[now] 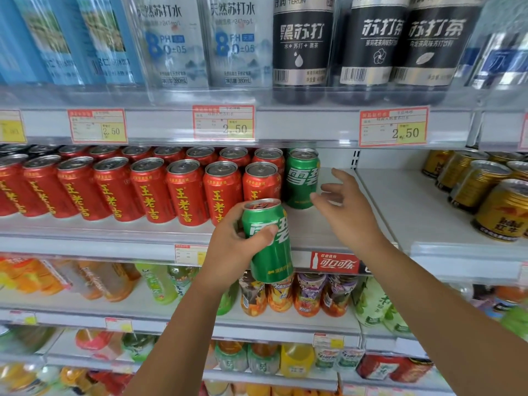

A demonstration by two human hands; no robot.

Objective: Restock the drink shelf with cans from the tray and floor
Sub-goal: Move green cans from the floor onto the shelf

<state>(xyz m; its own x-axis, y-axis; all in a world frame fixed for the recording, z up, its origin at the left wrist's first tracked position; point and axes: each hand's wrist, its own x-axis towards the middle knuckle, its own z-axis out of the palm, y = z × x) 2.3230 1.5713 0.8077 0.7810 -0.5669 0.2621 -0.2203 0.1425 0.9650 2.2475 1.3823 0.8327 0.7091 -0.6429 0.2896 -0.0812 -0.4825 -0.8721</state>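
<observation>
Green can (274,258) gripped by left hand (228,247) fingers, partly hiding red cans (185,192), right hand (348,212) fingers spread, beside shelved can (302,178)

Bottles (237,41), tops beyond upper edge; red can (261,178), lower half behind held green can (268,241)

White metal shelving (400,201) is stretching across the whole view, its slotted back panel (355,157) showing just above the fingers (341,177) of the right hand (347,212). Red-framed price tags (393,126) are hanging higher up; even light is falling throughout.
</observation>
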